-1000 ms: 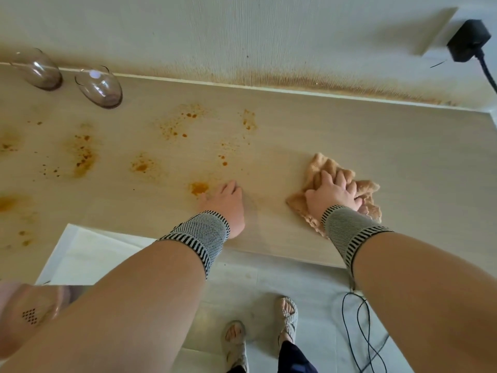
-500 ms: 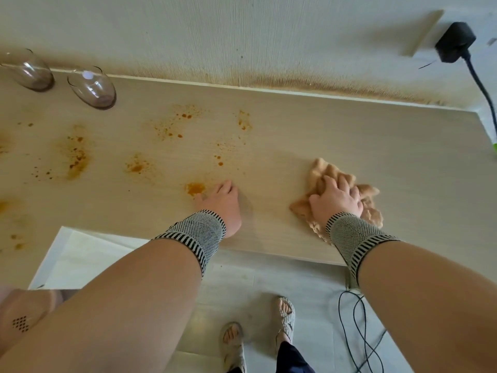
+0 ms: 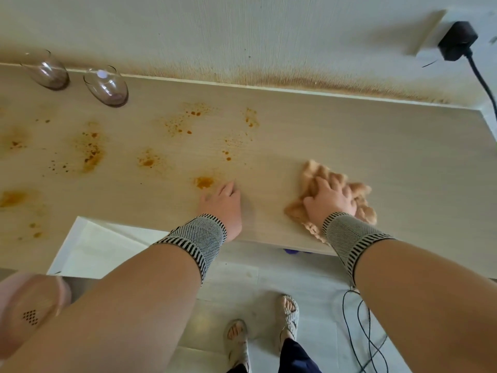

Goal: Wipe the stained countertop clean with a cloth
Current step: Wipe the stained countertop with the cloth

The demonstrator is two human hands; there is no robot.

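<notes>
The pale wood-grain countertop [image 3: 376, 146] carries several orange-brown stains [image 3: 91, 152] across its left and middle; the nearest stain [image 3: 203, 182] lies just beyond my left fingertips. My left hand [image 3: 224, 204] rests flat on the counter near its front edge, holding nothing. My right hand [image 3: 329, 200] presses down on a crumpled tan cloth [image 3: 360, 195] with fingers curled into it, on the unstained right part of the counter. The cloth's near edge reaches the counter's front edge.
Two clear glasses [image 3: 107, 86] [image 3: 47, 70] stand at the back left by the stained wall. A black plug adapter [image 3: 457, 40] sits in the wall at the upper right. Below are a white panel [image 3: 88, 249], a black cable [image 3: 360, 332] and my sandalled feet [image 3: 289, 310].
My right hand slid the cloth slightly to the right, then back to the left in a short stroke. My left hand stayed planted on the counter.
</notes>
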